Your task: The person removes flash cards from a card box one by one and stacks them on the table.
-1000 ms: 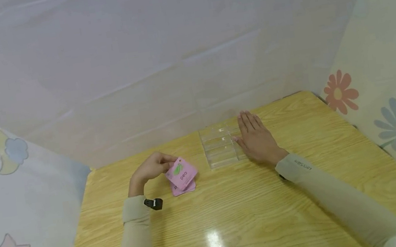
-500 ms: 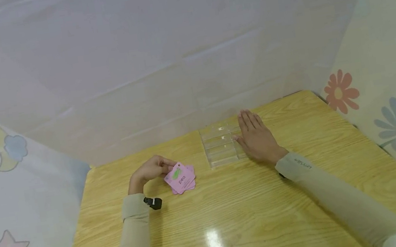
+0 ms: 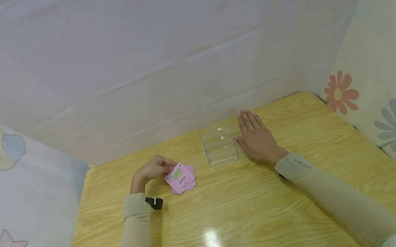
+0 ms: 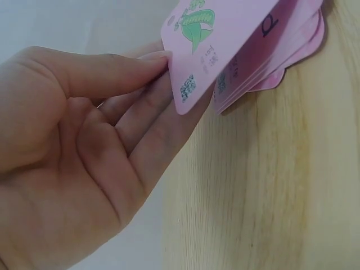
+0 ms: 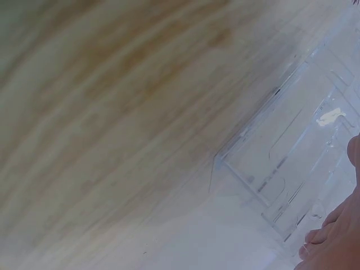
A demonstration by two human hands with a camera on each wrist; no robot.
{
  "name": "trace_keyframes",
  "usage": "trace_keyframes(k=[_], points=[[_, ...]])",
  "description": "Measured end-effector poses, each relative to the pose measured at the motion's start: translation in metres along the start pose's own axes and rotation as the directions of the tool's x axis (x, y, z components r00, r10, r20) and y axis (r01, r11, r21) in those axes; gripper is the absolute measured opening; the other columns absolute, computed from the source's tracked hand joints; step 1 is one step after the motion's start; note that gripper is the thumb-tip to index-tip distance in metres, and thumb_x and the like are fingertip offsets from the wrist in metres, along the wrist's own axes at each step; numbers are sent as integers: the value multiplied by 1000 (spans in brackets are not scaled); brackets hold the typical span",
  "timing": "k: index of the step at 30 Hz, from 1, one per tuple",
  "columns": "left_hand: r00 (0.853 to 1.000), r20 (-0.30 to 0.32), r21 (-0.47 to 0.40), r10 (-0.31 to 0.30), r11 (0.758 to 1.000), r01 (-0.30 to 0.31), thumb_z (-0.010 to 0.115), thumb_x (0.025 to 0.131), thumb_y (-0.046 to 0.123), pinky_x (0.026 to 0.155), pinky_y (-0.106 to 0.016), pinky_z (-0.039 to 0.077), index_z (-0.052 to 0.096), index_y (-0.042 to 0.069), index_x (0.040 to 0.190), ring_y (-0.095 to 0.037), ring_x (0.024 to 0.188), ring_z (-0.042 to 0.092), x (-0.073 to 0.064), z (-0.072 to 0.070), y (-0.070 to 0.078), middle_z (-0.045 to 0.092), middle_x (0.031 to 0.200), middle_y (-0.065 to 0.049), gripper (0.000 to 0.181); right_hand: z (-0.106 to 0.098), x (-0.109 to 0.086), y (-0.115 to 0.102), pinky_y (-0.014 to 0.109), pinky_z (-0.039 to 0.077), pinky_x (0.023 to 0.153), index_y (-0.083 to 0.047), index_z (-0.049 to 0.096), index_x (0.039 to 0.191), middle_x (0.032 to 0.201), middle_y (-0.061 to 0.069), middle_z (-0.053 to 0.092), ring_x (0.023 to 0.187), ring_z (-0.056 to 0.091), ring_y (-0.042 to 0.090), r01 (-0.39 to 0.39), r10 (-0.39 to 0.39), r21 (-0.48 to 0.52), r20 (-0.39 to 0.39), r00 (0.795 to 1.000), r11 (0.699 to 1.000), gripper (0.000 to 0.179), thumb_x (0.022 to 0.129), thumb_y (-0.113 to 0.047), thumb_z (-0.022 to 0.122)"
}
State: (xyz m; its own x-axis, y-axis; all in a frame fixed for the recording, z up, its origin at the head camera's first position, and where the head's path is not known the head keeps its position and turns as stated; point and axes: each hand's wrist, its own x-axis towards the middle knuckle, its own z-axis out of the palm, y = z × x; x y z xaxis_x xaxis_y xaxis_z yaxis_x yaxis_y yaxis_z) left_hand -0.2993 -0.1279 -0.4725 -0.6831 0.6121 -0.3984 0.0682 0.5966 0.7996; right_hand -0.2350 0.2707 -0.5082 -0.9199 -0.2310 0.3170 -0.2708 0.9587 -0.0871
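The left hand (image 3: 153,170) pinches the top pink card (image 3: 179,178) at its near-left corner, thumb on the printed face and fingers (image 4: 149,121) beneath. The card is roughly square, so no long axis can be told; it sits turned like a diamond, one corner toward the person, with the word "pea" running up toward the right. Its held edge is lifted while the far edge lies on the pink stack (image 3: 187,183) under it, the stack's edges fanned out a little in the left wrist view.

The right hand (image 3: 256,138) lies flat, fingers straight and together, palm down on the table (image 3: 235,220), its thumb side touching the right wall of the clear tray (image 3: 220,145). The tray's long axis runs away from the person, crossed by dividers.

The cards are just left of the tray, apart from it. Bare wood spreads wide in front of both hands; the table's back edge meets the white sheet (image 3: 135,64) close behind the tray.
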Motion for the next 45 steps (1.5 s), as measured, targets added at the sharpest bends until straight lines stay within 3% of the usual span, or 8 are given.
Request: trace_keyframes(k=[13,21,27,33,45], points=[[999,-49,-37,-5,999,3,54,97,2,85,-33,61,65,2,127,-23,103,71,-2,-1,1,67,127,-19,31,1,1,0,53,9,127,6,10,155,164,25,10,153,11,40,-1,1,-2,-8,1000,1000,77,105,-46,37],[995,-103,43,3,999,1,59,97,9,90,-33,59,69,7,123,-22,110,69,1,0,4,68,127,-13,28,2,0,1,52,10,127,7,12,155,163,26,13,153,12,40,4,-4,-5,-28,1000,1000,77,104,-45,39],[994,-112,28,17,1000,-14,55,98,3,97,-42,56,65,-3,125,-29,117,66,1,0,9,69,124,-18,30,2,1,1,53,10,127,7,13,155,163,27,14,153,12,40,8,-8,-4,-31,999,1000,77,104,-45,39],[992,-121,48,18,999,-13,54,99,5,96,-39,57,62,-7,127,-30,117,66,0,1,11,70,122,-19,31,2,0,1,52,10,127,7,13,155,163,26,14,154,10,39,6,-6,-4,-24,1000,1000,77,104,-45,39],[970,-233,145,70,989,-37,54,100,16,97,-44,55,56,1,137,-30,113,67,-12,3,10,69,122,-17,39,3,1,3,53,7,127,8,13,154,164,26,9,154,9,40,6,-6,22,-10,1000,1000,76,104,-44,38]])
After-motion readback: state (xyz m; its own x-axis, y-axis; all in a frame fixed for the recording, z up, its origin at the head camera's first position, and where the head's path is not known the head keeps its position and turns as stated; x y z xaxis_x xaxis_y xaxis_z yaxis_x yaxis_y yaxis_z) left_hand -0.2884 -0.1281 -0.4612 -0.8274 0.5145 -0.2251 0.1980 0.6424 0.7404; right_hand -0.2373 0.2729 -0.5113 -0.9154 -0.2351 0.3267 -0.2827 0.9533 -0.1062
